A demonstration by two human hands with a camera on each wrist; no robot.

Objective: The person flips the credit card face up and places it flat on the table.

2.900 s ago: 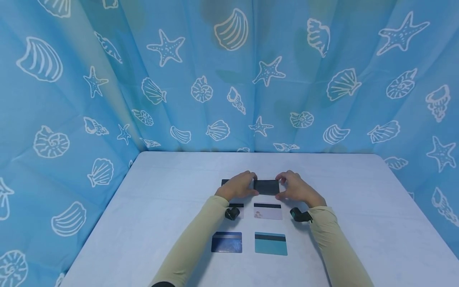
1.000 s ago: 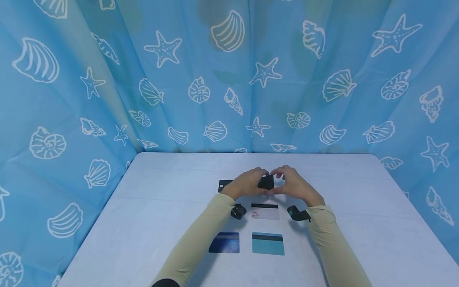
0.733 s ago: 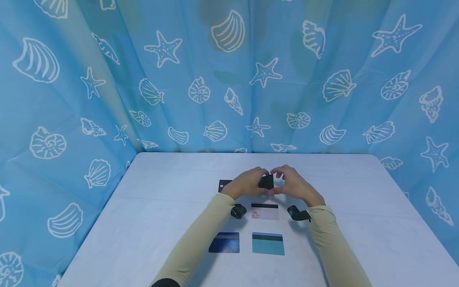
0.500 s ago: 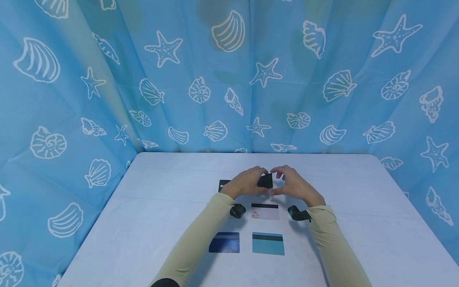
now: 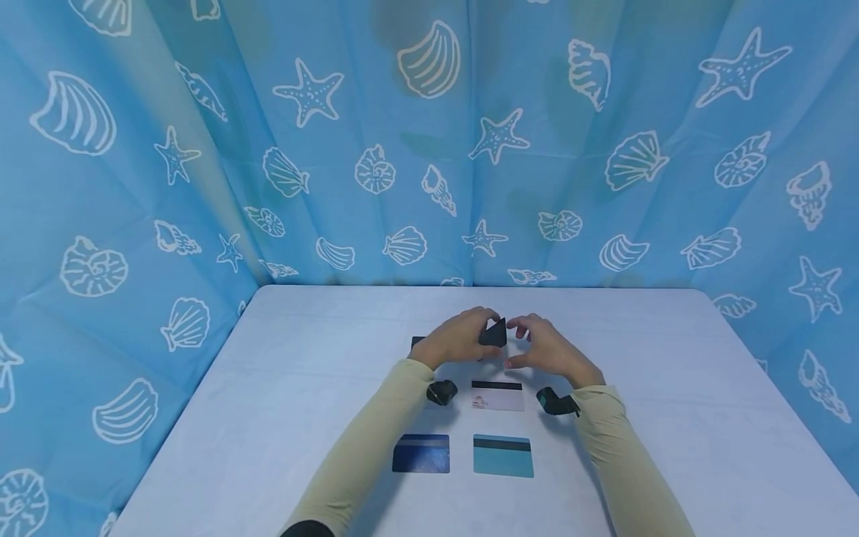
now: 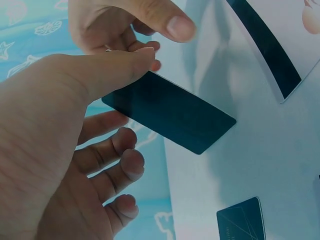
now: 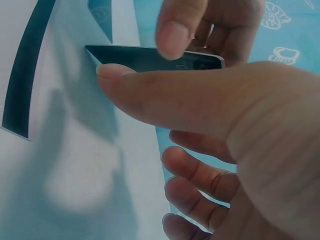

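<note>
My left hand (image 5: pixel 459 339) pinches a plain black card (image 5: pixel 494 335) between thumb and fingers, tilted above the far part of the table. In the left wrist view the thumb presses one end of the black card (image 6: pixel 175 110), and its other end sticks out free. My right hand (image 5: pixel 550 350) hovers just right of the card, thumb and fingers apart. The right wrist view shows the right thumb (image 7: pixel 165 92) passing in front of the black card (image 7: pixel 145 57); contact is hard to judge. Another dark card (image 5: pixel 417 341) lies partly hidden behind my left hand.
Nearer on the white table (image 5: pixel 268 418) lie a pale card with a black stripe (image 5: pixel 497 397), a dark blue card (image 5: pixel 420 456) and a teal card (image 5: pixel 502 459). A blue shell-patterned curtain (image 5: pixel 376 112) hangs behind the table. Black wrist cameras (image 5: pixel 557 403) stick out beneath my wrists.
Both hands held the black card flat at first; it then became tilted. Now my left hand has lifted it slightly up and left, and the right fingertips have parted from it.
</note>
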